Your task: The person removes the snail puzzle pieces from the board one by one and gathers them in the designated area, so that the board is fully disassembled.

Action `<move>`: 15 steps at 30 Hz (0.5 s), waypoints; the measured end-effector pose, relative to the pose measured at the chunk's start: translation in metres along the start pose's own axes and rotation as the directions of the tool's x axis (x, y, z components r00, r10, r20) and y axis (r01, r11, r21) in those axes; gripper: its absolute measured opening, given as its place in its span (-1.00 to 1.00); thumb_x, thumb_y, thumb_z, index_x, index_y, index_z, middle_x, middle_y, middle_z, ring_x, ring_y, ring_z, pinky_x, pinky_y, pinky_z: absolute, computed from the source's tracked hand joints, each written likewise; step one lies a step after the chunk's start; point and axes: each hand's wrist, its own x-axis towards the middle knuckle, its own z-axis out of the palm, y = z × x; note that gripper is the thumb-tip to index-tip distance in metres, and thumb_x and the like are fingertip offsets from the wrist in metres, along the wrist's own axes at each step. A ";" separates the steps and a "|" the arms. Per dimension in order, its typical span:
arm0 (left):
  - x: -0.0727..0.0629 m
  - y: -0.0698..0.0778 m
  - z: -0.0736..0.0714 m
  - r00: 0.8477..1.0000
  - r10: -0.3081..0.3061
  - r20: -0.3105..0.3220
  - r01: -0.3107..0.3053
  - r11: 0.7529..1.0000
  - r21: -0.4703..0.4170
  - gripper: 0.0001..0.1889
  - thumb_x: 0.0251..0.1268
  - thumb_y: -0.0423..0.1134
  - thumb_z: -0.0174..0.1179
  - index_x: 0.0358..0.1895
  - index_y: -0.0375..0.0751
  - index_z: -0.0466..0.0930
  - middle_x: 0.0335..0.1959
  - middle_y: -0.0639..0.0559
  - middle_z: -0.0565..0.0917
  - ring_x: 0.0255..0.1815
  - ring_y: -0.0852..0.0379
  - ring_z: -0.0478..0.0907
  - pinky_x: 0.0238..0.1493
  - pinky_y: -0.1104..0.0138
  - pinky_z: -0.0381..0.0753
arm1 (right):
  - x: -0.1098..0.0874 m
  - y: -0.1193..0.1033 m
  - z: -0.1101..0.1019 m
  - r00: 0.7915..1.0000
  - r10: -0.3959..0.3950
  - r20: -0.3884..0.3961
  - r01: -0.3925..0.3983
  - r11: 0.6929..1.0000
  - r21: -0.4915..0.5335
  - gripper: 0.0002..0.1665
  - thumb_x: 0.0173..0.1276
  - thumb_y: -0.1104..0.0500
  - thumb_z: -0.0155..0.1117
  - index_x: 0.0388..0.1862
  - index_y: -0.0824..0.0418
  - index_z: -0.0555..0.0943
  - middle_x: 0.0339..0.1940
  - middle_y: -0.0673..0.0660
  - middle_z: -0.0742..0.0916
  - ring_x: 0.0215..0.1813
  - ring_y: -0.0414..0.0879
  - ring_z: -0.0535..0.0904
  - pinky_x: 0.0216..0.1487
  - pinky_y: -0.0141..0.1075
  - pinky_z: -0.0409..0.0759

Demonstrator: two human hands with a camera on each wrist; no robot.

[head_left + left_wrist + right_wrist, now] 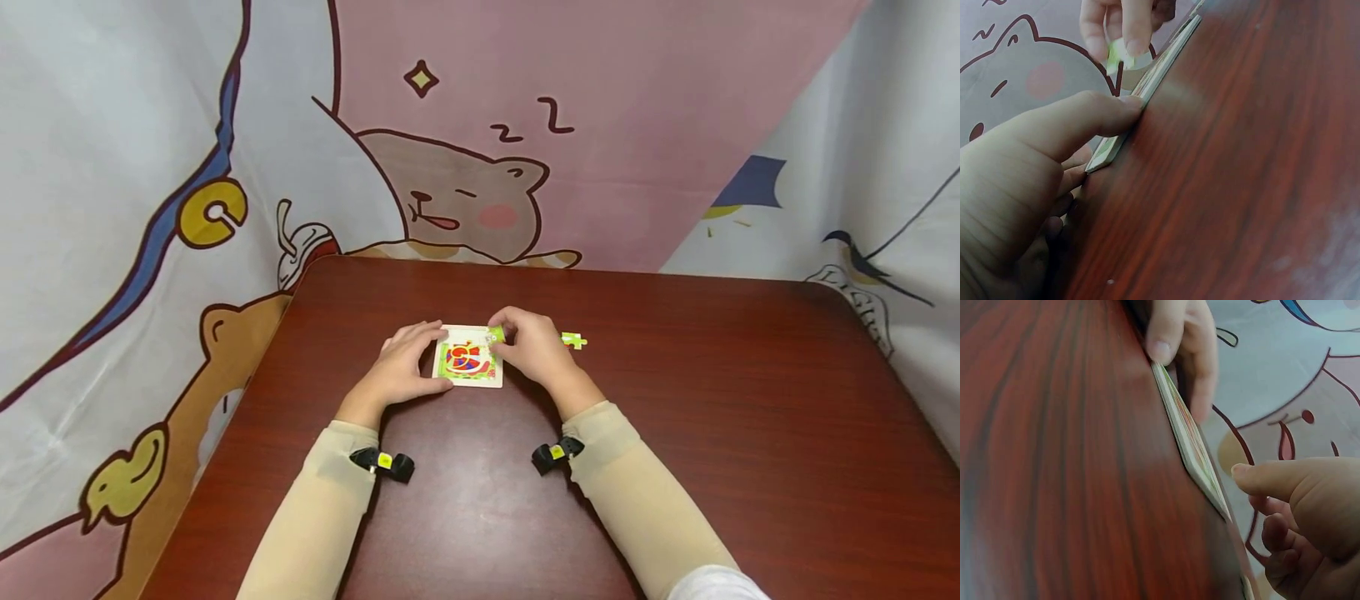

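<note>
We grip puzzle board (458,336) in left hand (401,362), pinch green-white piece (1115,55) in right hand (536,346); piece could drop if pinch loosens, board skid if left grip eases.

There are two hands (401,364) (536,346), one puzzle board (461,336) and two loose pieces (497,334) (574,341).

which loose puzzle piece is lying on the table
The green-and-white piece just right of the right grip; the other piece is pinched in that grip.
</note>
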 end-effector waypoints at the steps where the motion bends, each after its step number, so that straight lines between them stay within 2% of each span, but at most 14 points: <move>1: 0.000 0.000 0.000 1.000 0.001 -0.001 -0.001 1.000 0.001 -0.06 0.04 0.12 0.57 0.53 -0.14 0.47 0.64 -0.09 0.35 0.66 -0.17 0.14 0.43 -0.21 0.21 | -0.002 0.003 -0.004 1.000 0.004 -0.015 -0.004 1.000 0.010 -0.65 0.28 0.22 0.64 0.01 0.08 0.73 -0.30 0.01 0.72 -0.28 -0.05 0.59 -0.22 -0.16 0.56; 10: -0.001 0.003 -0.001 1.000 -0.005 -0.006 0.005 1.000 -0.011 -0.06 0.03 0.10 0.58 0.52 -0.16 0.48 0.64 -0.08 0.36 0.67 -0.19 0.14 0.42 -0.26 0.19 | -0.025 0.052 -0.050 0.991 0.091 -0.103 -0.081 0.992 0.094 -0.62 0.23 0.22 0.67 0.00 0.16 0.74 -0.29 0.07 0.78 -0.33 -0.01 0.58 -0.28 -0.17 0.53; 15: -0.001 0.002 0.001 1.000 -0.006 -0.002 0.006 1.000 -0.006 -0.06 0.03 0.12 0.57 0.52 -0.15 0.48 0.64 -0.08 0.35 0.67 -0.17 0.14 0.42 -0.25 0.18 | -0.044 0.081 -0.077 0.981 0.146 -0.130 -0.132 0.985 0.110 -0.60 0.24 0.21 0.67 0.04 0.19 0.75 -0.26 0.11 0.78 -0.33 0.00 0.57 -0.31 -0.28 0.51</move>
